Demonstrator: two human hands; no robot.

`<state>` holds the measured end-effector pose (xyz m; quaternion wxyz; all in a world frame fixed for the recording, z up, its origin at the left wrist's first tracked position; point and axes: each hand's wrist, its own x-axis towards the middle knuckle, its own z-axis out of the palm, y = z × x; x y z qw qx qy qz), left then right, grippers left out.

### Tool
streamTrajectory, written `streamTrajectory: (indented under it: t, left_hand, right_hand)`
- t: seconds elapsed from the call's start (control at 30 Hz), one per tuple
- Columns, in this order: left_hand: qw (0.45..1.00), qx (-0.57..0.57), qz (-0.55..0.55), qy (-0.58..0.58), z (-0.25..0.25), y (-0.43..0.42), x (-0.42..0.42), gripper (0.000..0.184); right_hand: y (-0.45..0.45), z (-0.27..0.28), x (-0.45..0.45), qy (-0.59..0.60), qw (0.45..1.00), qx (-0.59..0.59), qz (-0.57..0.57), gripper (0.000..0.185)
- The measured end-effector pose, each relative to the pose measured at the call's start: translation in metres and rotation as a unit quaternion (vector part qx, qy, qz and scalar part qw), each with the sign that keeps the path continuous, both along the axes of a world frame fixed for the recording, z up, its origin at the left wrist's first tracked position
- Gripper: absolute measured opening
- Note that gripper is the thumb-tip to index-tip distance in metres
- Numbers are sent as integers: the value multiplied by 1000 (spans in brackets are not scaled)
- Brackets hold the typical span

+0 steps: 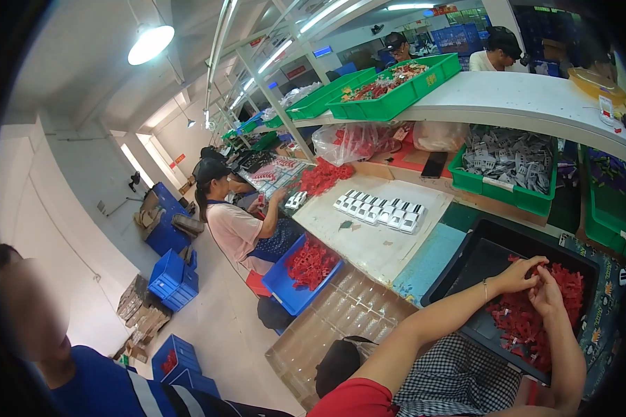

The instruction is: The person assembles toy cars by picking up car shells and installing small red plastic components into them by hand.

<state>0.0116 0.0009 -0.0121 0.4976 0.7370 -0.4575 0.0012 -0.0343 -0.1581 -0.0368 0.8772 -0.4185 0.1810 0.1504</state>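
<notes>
Your left hand (513, 277) and right hand (548, 297) meet over the black tray (474, 258), fingertips drawn close together. You may have a small piece between them, but the fingers hide it, so I cannot tell whether you are pinching anything. The red pieces (525, 323) lie in a loose, tangled heap beneath your hands, at the right side and near end of the tray.

With your grip so high on the fingertips, a small part could slip and be lost among pieces of the same colour. Your right forearm crosses the heap, so a low sweep could drag pieces over the rim. The bracelet (486, 290) on your left wrist might snag one. The tray's near edge reaches your checked apron (455, 375); leaning on it could tilt or shift the tray. Beyond it, the green bin (502, 185) holds grey pieces, which could mix in if knocked.
</notes>
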Motion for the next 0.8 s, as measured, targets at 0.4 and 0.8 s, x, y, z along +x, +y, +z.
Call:
streamTrajectory:
  t: [0.4, 0.8]
  left_hand:
    - [998, -27, -25, 60, -4, -2, 3, 79]
    - [1000, -15, 7, -22, -1, -3, 6, 51]
  right_hand:
    - [1, 13, -5, 4, 1000, 14, -10, 12]
    - [4, 24, -10, -10, 998, -46, -37, 16]
